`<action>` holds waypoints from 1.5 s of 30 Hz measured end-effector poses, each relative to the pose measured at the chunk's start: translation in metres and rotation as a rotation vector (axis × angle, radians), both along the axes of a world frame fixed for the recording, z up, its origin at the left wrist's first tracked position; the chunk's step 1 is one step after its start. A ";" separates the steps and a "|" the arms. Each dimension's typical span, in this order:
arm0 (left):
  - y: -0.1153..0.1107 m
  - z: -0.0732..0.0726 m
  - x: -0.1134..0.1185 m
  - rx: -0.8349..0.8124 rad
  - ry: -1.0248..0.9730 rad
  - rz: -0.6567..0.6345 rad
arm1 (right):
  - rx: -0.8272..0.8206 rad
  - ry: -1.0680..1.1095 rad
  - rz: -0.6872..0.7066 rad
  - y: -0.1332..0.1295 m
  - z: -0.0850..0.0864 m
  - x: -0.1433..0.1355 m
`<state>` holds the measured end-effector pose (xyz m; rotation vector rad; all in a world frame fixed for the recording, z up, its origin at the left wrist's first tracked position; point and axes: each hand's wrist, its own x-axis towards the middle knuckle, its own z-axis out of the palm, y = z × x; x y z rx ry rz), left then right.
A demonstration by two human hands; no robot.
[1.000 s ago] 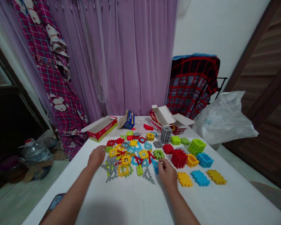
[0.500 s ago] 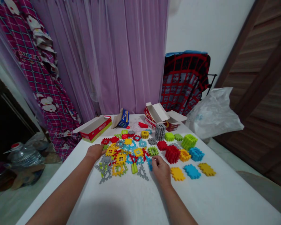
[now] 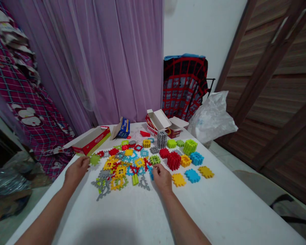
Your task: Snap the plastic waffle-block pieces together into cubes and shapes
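Note:
My left hand (image 3: 78, 171) is closed on the edge of a light green interlocking tile (image 3: 94, 159), at the left side of a loose pile of toothed plastic tiles. My right hand (image 3: 162, 177) rests at the pile's right side, its fingers curled in around a blue interlocking tile (image 3: 151, 173) that is partly hidden by them. Yellow window tiles (image 3: 120, 172), grey triangular pieces (image 3: 143, 183) and red and blue pieces overlap in the pile between my hands. Just beyond my right hand lies a green open-framed tile (image 3: 155, 160).
Sorted stacks stand on the right: red (image 3: 173, 161), blue (image 3: 196, 158), green (image 3: 190, 146) and grey (image 3: 162, 140). Flat yellow (image 3: 179, 180) and blue (image 3: 192, 176) tiles lie nearer. Opened boxes (image 3: 97, 139) line the back, with a white plastic bag (image 3: 211, 117) at the right edge.
My left hand has drawn away left from the pile, bringing the green tile out with it. My right hand stays by the blue tile. The view has turned to the right.

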<state>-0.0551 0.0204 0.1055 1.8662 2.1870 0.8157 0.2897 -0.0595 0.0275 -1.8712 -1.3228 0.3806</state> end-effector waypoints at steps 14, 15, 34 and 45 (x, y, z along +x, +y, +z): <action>-0.071 -0.055 0.147 -0.048 -0.882 -0.181 | 0.356 0.009 0.335 -0.013 -0.005 -0.023; -0.072 -0.056 0.148 -0.050 -0.895 -0.185 | 0.363 -0.011 0.355 -0.014 -0.005 -0.026; -0.089 -0.050 0.155 -0.298 -1.102 -0.218 | 0.644 -0.090 0.465 -0.014 -0.010 -0.032; -0.093 -0.047 0.158 -0.138 -1.129 -0.146 | 0.550 -0.206 0.372 -0.024 -0.001 -0.042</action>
